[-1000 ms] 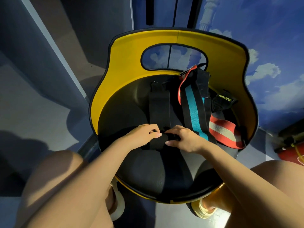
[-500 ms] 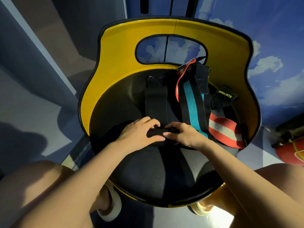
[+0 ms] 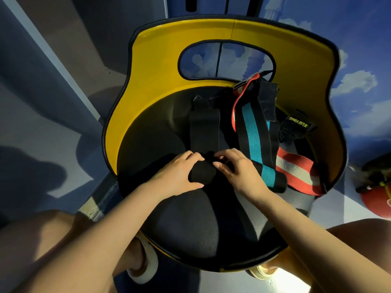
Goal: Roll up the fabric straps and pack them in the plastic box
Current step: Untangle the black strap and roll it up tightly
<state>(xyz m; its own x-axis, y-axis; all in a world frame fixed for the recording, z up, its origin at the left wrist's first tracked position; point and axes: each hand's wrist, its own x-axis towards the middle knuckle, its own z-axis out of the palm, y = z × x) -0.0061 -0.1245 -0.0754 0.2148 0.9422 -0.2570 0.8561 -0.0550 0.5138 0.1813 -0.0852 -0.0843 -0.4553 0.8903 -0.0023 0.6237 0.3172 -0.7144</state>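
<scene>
step: rolling black strap (image 3: 204, 132), frame centre | left hand (image 3: 179, 174), right hand (image 3: 237, 170) both grasping its roll | next: roll onward tightly

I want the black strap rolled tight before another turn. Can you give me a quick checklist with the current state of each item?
1. Left hand grips the roll: ok.
2. Right hand pinches the roll: ok.
3. Black strap tail lies straight ahead on the chair seat: ok.
4. Teal-striped strap clear of the roll: ok.
5. Roll edges even: cannot tell.
6. Plastic box within reach: cannot tell, not in view.
</scene>
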